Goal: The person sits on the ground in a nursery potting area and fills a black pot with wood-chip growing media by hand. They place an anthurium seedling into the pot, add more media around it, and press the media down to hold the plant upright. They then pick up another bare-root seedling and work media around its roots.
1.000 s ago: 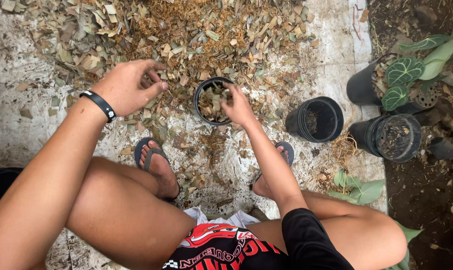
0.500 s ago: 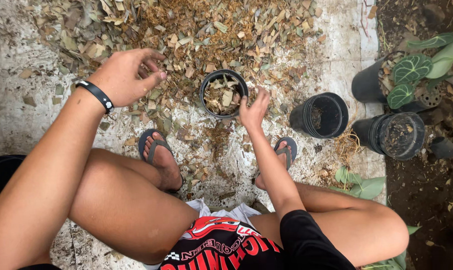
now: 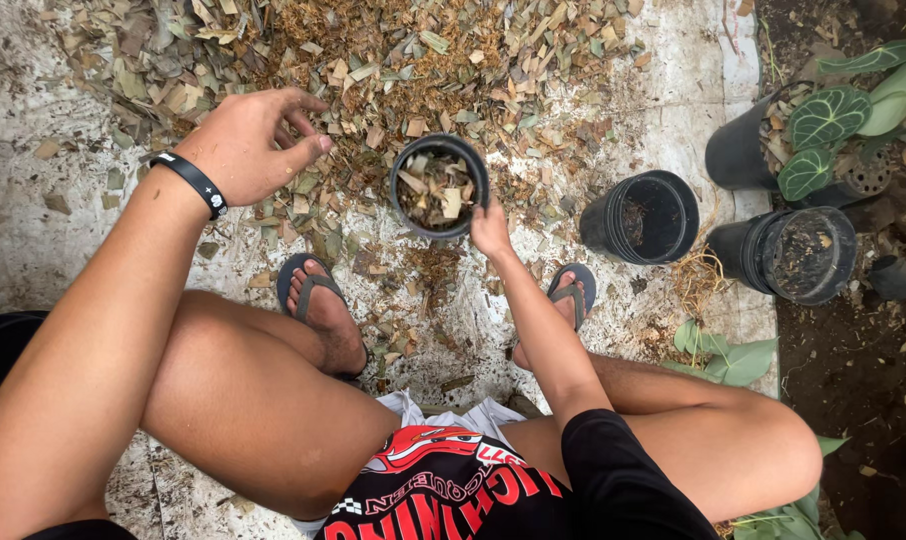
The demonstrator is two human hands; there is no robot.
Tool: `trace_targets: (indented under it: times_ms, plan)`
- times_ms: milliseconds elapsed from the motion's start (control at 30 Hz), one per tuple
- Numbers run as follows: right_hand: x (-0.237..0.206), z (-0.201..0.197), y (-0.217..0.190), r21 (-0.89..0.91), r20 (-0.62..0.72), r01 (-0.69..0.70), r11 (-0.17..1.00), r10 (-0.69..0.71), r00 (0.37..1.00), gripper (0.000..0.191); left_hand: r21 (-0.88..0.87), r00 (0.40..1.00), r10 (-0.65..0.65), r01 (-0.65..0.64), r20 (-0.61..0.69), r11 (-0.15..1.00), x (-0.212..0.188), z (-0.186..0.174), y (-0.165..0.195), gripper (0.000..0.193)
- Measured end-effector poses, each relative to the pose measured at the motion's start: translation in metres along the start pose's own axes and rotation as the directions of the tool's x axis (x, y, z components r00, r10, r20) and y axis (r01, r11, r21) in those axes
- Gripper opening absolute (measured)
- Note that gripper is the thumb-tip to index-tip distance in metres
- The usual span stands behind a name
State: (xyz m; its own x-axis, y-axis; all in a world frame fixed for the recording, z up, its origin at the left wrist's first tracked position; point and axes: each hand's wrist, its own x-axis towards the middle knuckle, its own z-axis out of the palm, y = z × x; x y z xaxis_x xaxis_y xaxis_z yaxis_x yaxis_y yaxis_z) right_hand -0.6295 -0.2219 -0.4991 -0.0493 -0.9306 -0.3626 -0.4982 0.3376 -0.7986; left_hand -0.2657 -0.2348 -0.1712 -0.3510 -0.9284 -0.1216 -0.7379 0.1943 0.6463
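Item 1, ground: I log a pale, stained concrete floor (image 3: 33, 230) filling the head view, with dark soil along the 3 o'clock edge.

Item 2, litter: a broad heap of dry leaf chips (image 3: 393, 50) spreads from 10 to 1 o'clock, thinning toward centre.

Item 3, plant: a potted plant with dark, white-veined leaves (image 3: 823, 115) stands at 2 o'clock.

Item 4, spare pots: one empty black pot (image 3: 645, 215) lies tilted at 3 o'clock of centre; a second black pot with soil inside (image 3: 788, 255) sits just beside it, further toward 3 o'clock.

Item 5, worked pot: a small black pot (image 3: 439, 186), part filled with leaf chips, stands upright just above centre, at the near edge of the heap.

Item 6, left hand (image 3: 248, 145): raised at 10 o'clock, well apart from the worked pot, fingers curled in with thumb and fingertips pinched together; I cannot tell whether any chips are held. A black wristband (image 3: 191, 183) circles the wrist.

Item 7, right hand (image 3: 490, 228): at 5 o'clock of the worked pot, fingers grasping its rim.

Item 8, footwear: grey sandals (image 3: 308, 285) on both feet, at 7 and 5 o'clock of the pot.
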Motion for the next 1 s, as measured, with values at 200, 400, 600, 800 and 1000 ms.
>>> trace_targets:
  times_ms: [200, 400, 600, 800, 1000]
  plan:
    - [-0.004, 0.004, -0.011, -0.123, 0.059, 0.025, 0.992, -0.017, 0.998, 0.052, 0.004, 0.999, -0.034, 0.034, 0.037, 0.999, 0.002, 0.004, 0.001, 0.05]
    - [-0.005, -0.015, -0.069, 0.421, -0.249, -0.065, 0.905, 0.184, 0.951, 0.073, 0.092, 0.99, 0.086, -0.076, -0.116, 0.993, 0.018, 0.031, 0.011, 0.059]
    - [-0.038, 0.0, -0.145, 0.978, 0.164, -0.204, -0.037, -0.463, 0.871, 0.105, 0.218, 0.792, 0.598, -0.567, -0.122, 0.795, 0.051, 0.11, 0.069, 0.075]
    - [-0.054, -0.033, -0.194, 0.948, 0.143, -0.262, -0.182, -0.494, 0.858, 0.108, 0.323, 0.818, 0.537, -0.575, 0.209, 0.751, 0.077, 0.125, 0.054, 0.071]
    - [-0.052, -0.059, -0.211, 0.977, -0.014, 0.071, 0.199, -0.278, 0.961, 0.096, 0.023, 0.862, -0.463, 0.469, 0.207, 0.883, 0.116, 0.135, 0.029, 0.095]
